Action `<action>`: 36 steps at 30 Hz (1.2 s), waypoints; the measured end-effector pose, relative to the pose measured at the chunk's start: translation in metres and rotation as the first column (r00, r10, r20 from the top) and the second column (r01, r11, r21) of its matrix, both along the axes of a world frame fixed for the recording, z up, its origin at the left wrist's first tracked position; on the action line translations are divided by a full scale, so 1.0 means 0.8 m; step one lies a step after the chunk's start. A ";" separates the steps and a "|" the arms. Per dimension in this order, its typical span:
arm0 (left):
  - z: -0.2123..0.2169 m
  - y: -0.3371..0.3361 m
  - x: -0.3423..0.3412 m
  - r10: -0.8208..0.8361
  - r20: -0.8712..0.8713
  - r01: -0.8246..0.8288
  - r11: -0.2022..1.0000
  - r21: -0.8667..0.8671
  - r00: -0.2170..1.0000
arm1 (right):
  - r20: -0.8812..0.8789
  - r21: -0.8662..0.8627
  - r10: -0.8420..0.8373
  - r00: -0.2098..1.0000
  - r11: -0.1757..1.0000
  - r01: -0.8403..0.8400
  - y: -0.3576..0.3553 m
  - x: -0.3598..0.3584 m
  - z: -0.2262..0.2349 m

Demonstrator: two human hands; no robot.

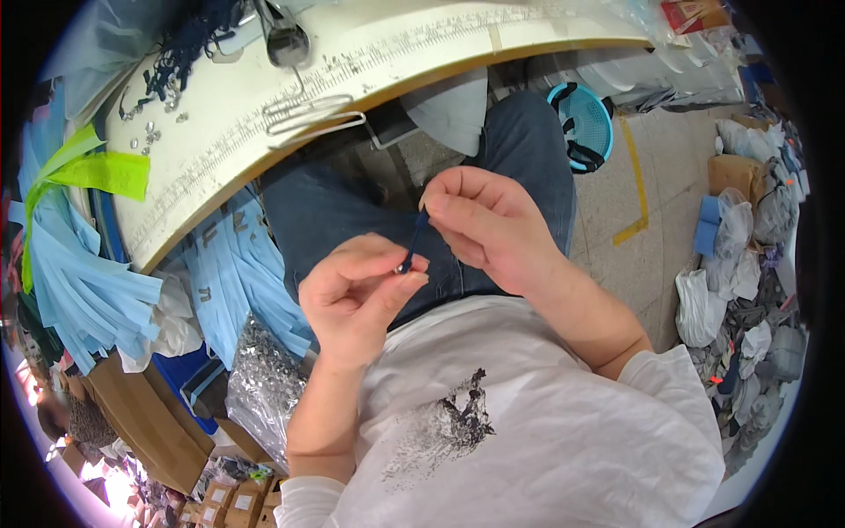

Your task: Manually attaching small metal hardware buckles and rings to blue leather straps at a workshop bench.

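Note:
A short dark navy cord point(417, 234) is stretched between my two hands, over my lap. My left hand point(348, 299) pinches its lower end with thumb and fingers, where a small shiny metal piece point(403, 267) shows at the fingertips. Higher up and to the right, my right hand point(493, 224) grips the upper end between thumb and forefinger, its other fingers curled. On the table at the far left lies a tangled heap of similar navy cords point(172, 75), with several small shiny metal pieces point(151, 135) scattered near it.
The curved white table point(396, 62) carries a bent wire rack point(308, 119) and a shiny metal scoop-like part point(286, 42). Light blue fabric strips point(79, 273) and a lime-green strip point(110, 173) hang at left, above a clear bag of metal pieces point(264, 378). A turquoise basket point(596, 123) stands on the floor.

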State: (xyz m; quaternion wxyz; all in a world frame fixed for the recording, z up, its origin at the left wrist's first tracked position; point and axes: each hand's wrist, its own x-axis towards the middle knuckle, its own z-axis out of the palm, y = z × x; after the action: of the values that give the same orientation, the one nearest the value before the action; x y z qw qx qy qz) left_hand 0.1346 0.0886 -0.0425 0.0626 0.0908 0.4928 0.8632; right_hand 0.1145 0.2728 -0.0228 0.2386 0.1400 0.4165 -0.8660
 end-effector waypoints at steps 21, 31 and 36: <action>0.123 -0.003 -0.261 -0.162 -0.534 -0.467 0.322 -0.824 0.830 | -0.676 0.675 0.577 0.458 0.237 0.699 0.041 -0.216 0.105; 0.091 0.019 -0.285 -0.402 -0.519 -0.477 0.208 -0.854 0.754 | -0.458 0.824 0.649 0.607 0.054 0.564 0.069 -0.187 0.079; 0.106 0.034 -0.270 -0.329 -0.572 -0.503 0.275 -0.819 0.752 | -0.505 0.842 0.544 0.671 0.140 0.521 0.066 -0.185 0.083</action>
State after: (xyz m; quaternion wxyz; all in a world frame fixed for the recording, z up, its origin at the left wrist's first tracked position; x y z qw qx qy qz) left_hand -0.0811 0.1160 0.0419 -0.1238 0.2977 0.8986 0.2977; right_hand -0.0333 0.3258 0.0438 -0.1011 -0.1094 0.9311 -0.3328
